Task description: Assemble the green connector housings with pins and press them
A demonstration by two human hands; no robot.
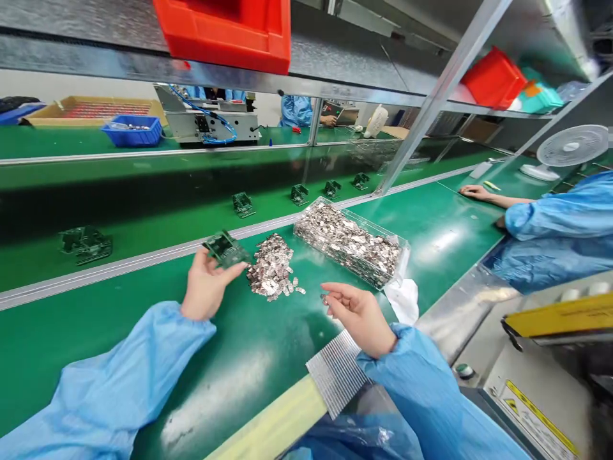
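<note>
My left hand (pixel 207 284) grips a green circuit board assembly (pixel 226 249) by its edge, just left of a loose pile of small silvery metal pieces (pixel 272 265). Between the thumb and fingers of my right hand (pixel 357 313) is a small metal piece (pixel 324 298), held above the green bench (pixel 282 332). Behind that hand stands a clear plastic box (pixel 352 239) filled with many more such pieces. A crumpled white tissue (pixel 403 300) lies against the box's near right corner.
Several similar board assemblies (pixel 243 204) sit on the green strip beyond the metal rail (pixel 158 259). A ribbed grey plate (pixel 338 370) lies at the front edge. An overhead shelf carries a red bin (pixel 225 35). At right a co-worker's hand (pixel 474 191) rests on the bench.
</note>
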